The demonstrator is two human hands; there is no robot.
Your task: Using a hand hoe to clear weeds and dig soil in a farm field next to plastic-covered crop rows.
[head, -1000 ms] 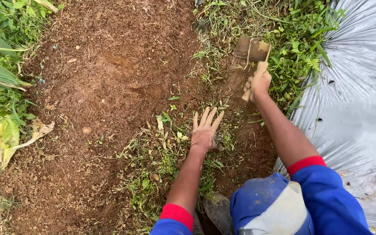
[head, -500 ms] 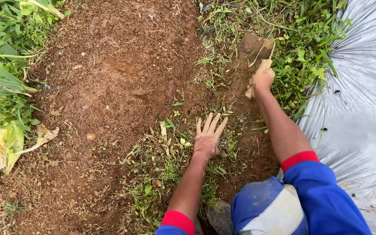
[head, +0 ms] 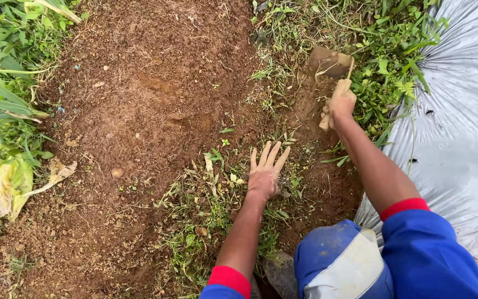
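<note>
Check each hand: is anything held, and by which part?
The right hand grips a small hoe by its wooden handle; the left hand lies flat on the weeds, holding nothing.

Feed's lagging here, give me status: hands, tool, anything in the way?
Left hand flat on the weeds, fingers spread. Right hand gripping the hand hoe, blade in soil. Grass crowds the blade.

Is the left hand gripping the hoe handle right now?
No, the left hand lies flat with spread fingers on the weedy soil; only the right hand grips the hoe.
</note>
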